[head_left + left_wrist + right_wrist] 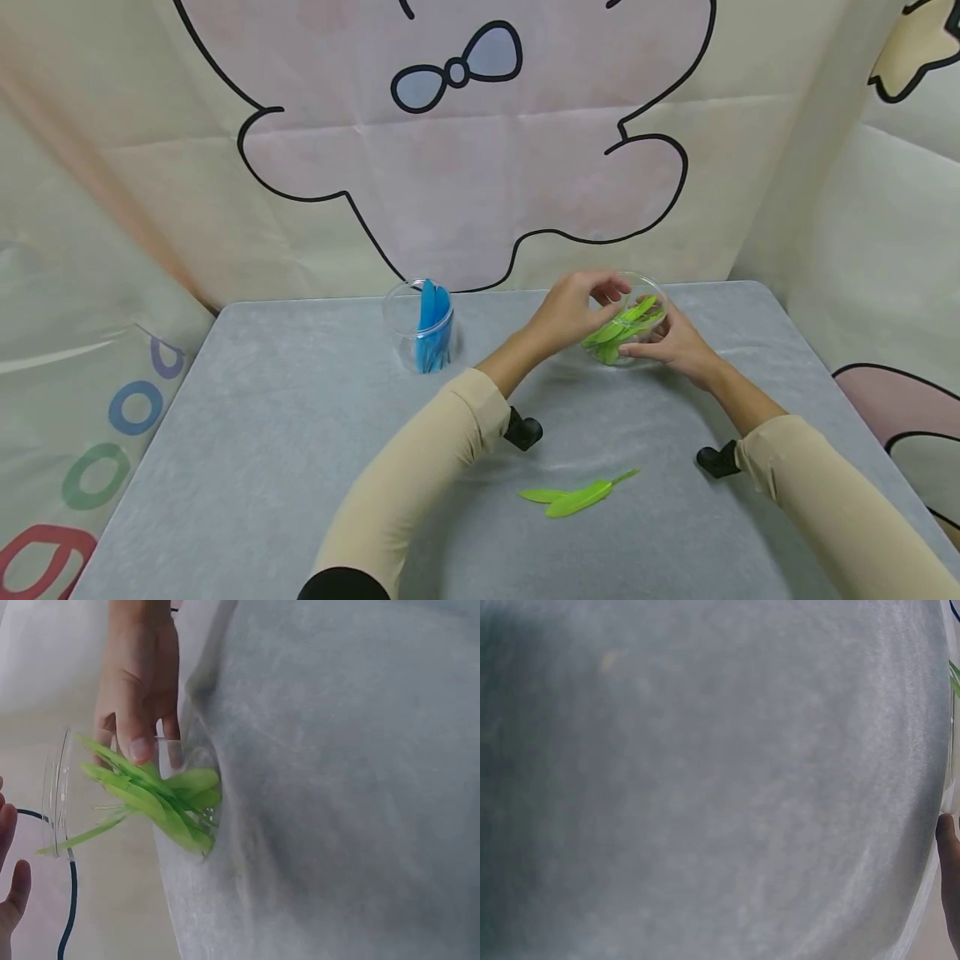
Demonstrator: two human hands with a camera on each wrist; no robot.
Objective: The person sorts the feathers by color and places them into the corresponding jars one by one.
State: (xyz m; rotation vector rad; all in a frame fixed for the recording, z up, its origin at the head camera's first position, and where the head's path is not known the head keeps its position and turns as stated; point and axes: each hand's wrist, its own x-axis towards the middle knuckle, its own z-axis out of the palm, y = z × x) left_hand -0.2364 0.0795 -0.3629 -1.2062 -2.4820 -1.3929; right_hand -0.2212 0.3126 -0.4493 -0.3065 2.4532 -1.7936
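My right hand (678,346) grips a clear plastic cup (645,287) from its right side, thumb in front. Inside lean several lime-green feathers (626,329), also seen through the cup wall in the left wrist view. At the cup's left, near the rim, is my left hand (579,308), its fingers loosely bent with no feather visible in them. The left wrist view shows those left fingers (16,889) apart from the cup. Only a right finger (948,862) and a bit of green show in the right wrist view.
A second clear cup (401,333) holding blue feathers (433,325) stands to the left at the back. Two loose green feathers (579,498) lie on the grey cloth-covered table (247,467), nearer the front. A printed curtain (450,167) hangs behind the table.
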